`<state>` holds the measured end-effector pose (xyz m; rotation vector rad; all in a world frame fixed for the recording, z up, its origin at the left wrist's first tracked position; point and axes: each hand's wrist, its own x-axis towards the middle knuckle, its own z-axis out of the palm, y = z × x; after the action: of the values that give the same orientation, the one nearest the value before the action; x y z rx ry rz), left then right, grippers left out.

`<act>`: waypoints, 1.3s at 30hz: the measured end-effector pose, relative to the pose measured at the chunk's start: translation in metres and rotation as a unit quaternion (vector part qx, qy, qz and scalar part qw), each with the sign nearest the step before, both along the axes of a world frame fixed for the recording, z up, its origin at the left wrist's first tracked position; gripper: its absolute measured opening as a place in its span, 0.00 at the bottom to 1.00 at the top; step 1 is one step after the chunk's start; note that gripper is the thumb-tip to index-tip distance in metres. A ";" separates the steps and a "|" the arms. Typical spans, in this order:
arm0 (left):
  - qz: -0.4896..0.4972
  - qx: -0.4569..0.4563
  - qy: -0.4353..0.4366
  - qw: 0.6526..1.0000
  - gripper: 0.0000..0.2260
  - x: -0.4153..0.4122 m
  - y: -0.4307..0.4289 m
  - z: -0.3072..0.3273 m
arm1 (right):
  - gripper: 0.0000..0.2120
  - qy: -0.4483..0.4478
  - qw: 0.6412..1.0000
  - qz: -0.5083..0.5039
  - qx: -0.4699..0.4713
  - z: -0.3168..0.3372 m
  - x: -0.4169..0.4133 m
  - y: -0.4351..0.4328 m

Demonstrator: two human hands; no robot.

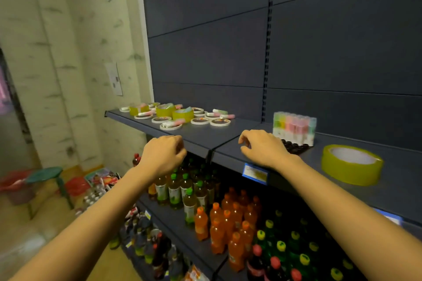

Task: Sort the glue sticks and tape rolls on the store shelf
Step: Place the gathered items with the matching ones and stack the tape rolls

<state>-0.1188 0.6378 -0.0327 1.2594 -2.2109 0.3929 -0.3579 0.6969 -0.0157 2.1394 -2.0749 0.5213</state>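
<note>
A: Right hand (262,148): fingers loosely curled, holding nothing, over the shelf (217,137) just beside the glue stick pack (294,129). Left hand (163,155): likewise empty, at the front edge.

B: Stock position?

A: Loose glue sticks (220,111) and small tape rolls (199,121) are mixed at far left. A big yellow tape roll (352,164) sits alone at right.

B: Suggest lifting the sticks lying across rolls first, one kind per pass.

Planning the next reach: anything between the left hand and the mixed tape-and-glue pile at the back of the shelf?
Nothing visible. Only bare shelf lies between the left hand and the pile.
</note>
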 end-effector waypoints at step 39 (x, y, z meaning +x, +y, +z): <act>0.002 0.070 0.079 0.994 0.10 0.088 -0.341 -0.016 | 0.12 -0.376 0.903 -0.014 0.208 -0.013 0.110 -0.420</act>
<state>-0.0305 0.2969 -0.0487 1.3207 -2.1301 0.1369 -0.2482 0.2772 -0.0288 2.3662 -2.8207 1.1416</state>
